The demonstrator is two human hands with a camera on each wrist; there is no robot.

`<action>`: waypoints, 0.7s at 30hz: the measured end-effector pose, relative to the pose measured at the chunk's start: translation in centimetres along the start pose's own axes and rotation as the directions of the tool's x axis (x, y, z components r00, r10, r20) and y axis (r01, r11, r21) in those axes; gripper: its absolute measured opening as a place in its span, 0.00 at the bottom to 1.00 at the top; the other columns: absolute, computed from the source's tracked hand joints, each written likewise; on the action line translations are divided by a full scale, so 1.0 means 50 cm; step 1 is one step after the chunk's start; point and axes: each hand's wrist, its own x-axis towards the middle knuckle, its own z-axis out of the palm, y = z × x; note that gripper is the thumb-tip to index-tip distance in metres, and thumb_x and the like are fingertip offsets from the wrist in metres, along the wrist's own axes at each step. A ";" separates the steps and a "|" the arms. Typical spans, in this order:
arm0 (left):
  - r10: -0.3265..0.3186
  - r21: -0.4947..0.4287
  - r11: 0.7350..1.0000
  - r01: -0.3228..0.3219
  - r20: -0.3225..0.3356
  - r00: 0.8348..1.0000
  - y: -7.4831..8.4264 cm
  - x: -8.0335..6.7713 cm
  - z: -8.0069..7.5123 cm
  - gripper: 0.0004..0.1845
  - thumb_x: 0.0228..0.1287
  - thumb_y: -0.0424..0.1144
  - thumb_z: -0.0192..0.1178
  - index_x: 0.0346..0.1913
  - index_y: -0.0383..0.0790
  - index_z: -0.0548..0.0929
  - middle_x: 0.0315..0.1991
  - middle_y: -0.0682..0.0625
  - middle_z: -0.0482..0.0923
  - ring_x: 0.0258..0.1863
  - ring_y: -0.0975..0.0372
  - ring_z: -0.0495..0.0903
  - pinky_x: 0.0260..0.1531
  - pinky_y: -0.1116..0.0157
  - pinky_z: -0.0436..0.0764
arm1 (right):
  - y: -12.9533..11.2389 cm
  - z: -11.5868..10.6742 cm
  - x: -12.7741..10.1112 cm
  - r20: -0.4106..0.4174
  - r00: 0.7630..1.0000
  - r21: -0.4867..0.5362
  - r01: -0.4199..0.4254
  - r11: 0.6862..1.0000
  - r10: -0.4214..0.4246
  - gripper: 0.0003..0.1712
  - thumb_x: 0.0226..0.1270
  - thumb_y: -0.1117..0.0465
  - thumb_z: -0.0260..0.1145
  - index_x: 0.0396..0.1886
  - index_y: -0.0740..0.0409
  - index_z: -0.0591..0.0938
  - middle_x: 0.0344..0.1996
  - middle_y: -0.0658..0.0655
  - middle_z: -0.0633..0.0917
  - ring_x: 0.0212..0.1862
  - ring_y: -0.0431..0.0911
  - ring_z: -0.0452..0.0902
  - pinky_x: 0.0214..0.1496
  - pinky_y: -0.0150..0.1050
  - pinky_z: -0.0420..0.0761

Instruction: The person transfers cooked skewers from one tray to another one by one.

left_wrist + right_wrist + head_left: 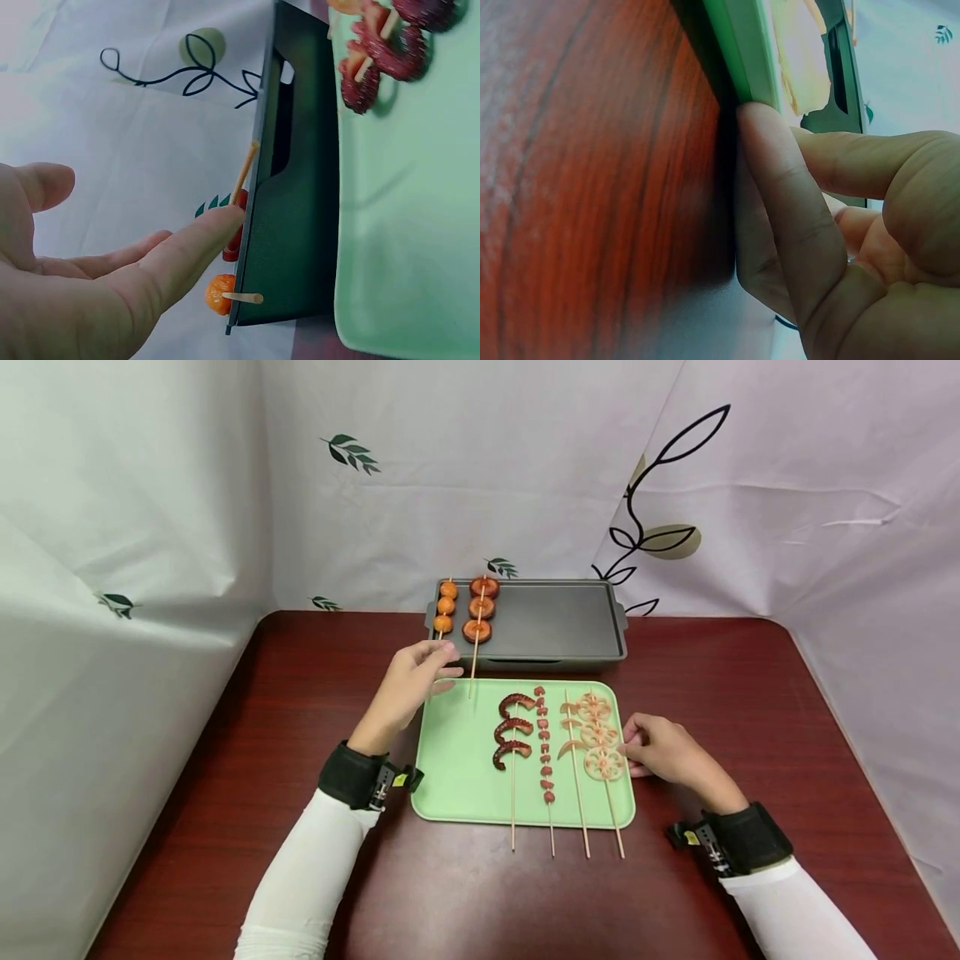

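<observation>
Green tray (pixel 450 777): four skewers (pixel 551 760)

Two skewers of orange rounds (pixel 446 607) and sausage slices (pixel 480 608) (sticks overhanging) on dark griddle's left end

A dark reddish-brown wooden worktop (pixel 300 710) with rounded far corners carries two things directly. A dark grey rectangular metal griddle pan (pixel 555 622) sits at the middle of the far edge, its long side along that edge. Just in front of it, toward the near edge, lies a pale green rectangular plastic tray (pixel 457 760) — the two are very close, whether touching I cannot tell. The right hand (pixel 663 750) rests on the worktop beside the tray's right rim, its fingers (pixel 776 195) touching that rim.
</observation>
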 end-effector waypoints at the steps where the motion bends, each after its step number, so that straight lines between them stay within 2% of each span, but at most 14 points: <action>1: -0.022 -0.024 0.999 0.022 0.009 1.000 0.000 0.005 -0.001 0.30 0.83 0.48 0.50 0.76 0.30 0.65 0.69 0.33 0.72 0.65 0.43 0.80 0.65 0.50 0.83 | 0.001 0.000 0.000 0.002 1.000 0.003 0.001 1.000 -0.001 0.05 0.75 0.67 0.64 0.40 0.65 0.76 0.29 0.58 0.82 0.27 0.44 0.86 0.29 0.36 0.89; 5: -0.100 -0.093 0.990 0.104 0.047 0.994 0.002 0.019 -0.004 0.31 0.84 0.49 0.47 0.77 0.30 0.63 0.70 0.34 0.72 0.66 0.44 0.79 0.64 0.51 0.83 | 0.003 0.000 0.000 0.002 1.000 0.010 -0.006 1.000 0.006 0.05 0.75 0.67 0.64 0.40 0.65 0.76 0.29 0.58 0.82 0.27 0.44 0.86 0.29 0.36 0.89; 13: -0.187 -0.154 0.966 0.205 0.124 0.974 0.006 0.034 -0.005 0.33 0.85 0.52 0.43 0.77 0.28 0.62 0.70 0.32 0.71 0.66 0.40 0.77 0.62 0.49 0.84 | 0.003 0.003 -0.002 0.003 1.000 0.024 0.009 1.000 -0.009 0.06 0.74 0.67 0.65 0.40 0.65 0.76 0.29 0.58 0.82 0.27 0.44 0.85 0.29 0.36 0.89; 17: -0.196 -0.178 0.959 0.221 0.145 0.970 0.004 0.041 -0.004 0.31 0.85 0.49 0.43 0.76 0.28 0.62 0.70 0.30 0.71 0.67 0.38 0.76 0.61 0.50 0.85 | 0.001 0.002 -0.002 0.003 1.000 0.028 0.007 1.000 -0.007 0.06 0.75 0.66 0.65 0.40 0.65 0.76 0.30 0.58 0.82 0.27 0.43 0.85 0.29 0.36 0.89; 21: -0.194 -0.160 0.963 0.217 0.145 0.970 0.002 0.046 -0.001 0.27 0.85 0.43 0.44 0.76 0.28 0.64 0.68 0.30 0.72 0.66 0.39 0.77 0.59 0.53 0.87 | 0.001 0.002 -0.001 0.000 1.000 0.031 0.008 0.999 -0.008 0.06 0.75 0.66 0.65 0.40 0.65 0.76 0.30 0.58 0.82 0.27 0.43 0.85 0.29 0.36 0.89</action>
